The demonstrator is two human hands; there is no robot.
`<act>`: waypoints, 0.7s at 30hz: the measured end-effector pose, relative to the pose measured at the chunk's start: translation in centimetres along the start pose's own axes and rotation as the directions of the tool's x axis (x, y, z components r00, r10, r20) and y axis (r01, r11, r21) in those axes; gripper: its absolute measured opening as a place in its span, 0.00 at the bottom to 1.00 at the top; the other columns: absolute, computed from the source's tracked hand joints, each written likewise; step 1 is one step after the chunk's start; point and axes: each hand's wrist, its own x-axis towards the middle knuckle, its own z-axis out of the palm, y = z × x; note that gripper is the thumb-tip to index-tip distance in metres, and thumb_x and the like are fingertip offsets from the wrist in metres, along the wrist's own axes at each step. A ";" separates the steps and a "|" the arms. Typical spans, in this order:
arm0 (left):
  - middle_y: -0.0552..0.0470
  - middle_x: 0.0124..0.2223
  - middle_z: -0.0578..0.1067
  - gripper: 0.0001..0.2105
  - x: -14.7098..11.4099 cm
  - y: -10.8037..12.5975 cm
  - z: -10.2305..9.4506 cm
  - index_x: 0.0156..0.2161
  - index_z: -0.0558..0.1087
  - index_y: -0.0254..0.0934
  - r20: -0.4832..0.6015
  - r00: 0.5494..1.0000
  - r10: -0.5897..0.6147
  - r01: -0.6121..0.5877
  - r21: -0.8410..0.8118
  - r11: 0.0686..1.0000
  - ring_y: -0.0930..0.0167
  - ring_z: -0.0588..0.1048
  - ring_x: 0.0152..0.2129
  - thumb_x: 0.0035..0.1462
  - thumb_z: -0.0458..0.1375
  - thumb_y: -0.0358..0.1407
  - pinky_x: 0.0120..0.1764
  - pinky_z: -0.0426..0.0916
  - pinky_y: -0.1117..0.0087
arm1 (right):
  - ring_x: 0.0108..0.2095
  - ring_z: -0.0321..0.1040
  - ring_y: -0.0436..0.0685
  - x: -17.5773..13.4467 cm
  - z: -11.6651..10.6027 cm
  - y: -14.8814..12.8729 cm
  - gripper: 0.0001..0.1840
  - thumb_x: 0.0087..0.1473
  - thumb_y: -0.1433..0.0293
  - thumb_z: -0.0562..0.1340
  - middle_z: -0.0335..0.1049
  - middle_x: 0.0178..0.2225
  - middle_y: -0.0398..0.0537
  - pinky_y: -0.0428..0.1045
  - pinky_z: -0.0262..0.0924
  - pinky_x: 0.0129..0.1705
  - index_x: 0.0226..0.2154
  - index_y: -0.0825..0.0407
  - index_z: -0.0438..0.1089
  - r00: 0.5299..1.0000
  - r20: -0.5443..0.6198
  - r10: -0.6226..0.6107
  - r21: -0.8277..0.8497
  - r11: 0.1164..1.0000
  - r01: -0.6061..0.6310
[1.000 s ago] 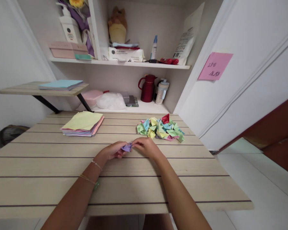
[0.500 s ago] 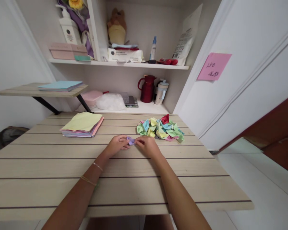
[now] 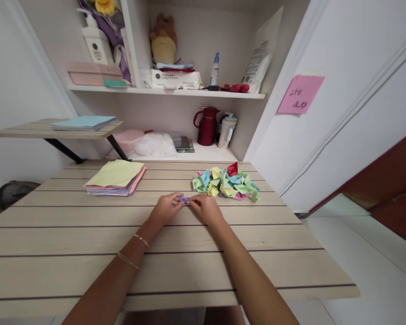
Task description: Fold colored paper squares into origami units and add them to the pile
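A small piece of folded purple paper (image 3: pixel 183 199) is pinched between my two hands, just above the middle of the table. My left hand (image 3: pixel 166 208) grips its left side, fingers closed. On the other side, the fingertips of my right hand (image 3: pixel 206 207) close on its right edge. My fingers cover much of the paper, so its exact shape is hard to make out. Right behind my right hand lies a heap of folded paper boats (image 3: pixel 226 183) in green, yellow, blue, pink and red.
A stack of coloured paper sheets (image 3: pixel 117 174) lies on the slatted table (image 3: pixel 176 271) at the left. Blue sheets (image 3: pixel 84 122) rest on a raised stand (image 3: pixel 23 128). Behind the table, shelves hold a red jug (image 3: pixel 208 126), a tumbler (image 3: pixel 227 131) and a plastic bag (image 3: pixel 155 144).
My left hand has turned slightly, its fingers now more curled round the purple paper. The paper looks narrower and more covered. The heap and the stack stay put.
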 end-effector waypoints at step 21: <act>0.51 0.29 0.75 0.12 -0.2 0.4 0.7 0.38 0.72 0.35 -0.007 0.975 -0.221 0.210 -0.288 0.934 0.70 0.75 0.24 0.50 0.55 0.39 0.30 0.71 0.70 | 0.30 0.67 0.53 -0.1 0.1 -0.8 0.10 0.53 0.71 0.56 0.72 0.28 0.49 0.45 0.56 0.34 0.29 0.52 0.73 0.997 0.078 -0.028 -0.153 0.987 0.040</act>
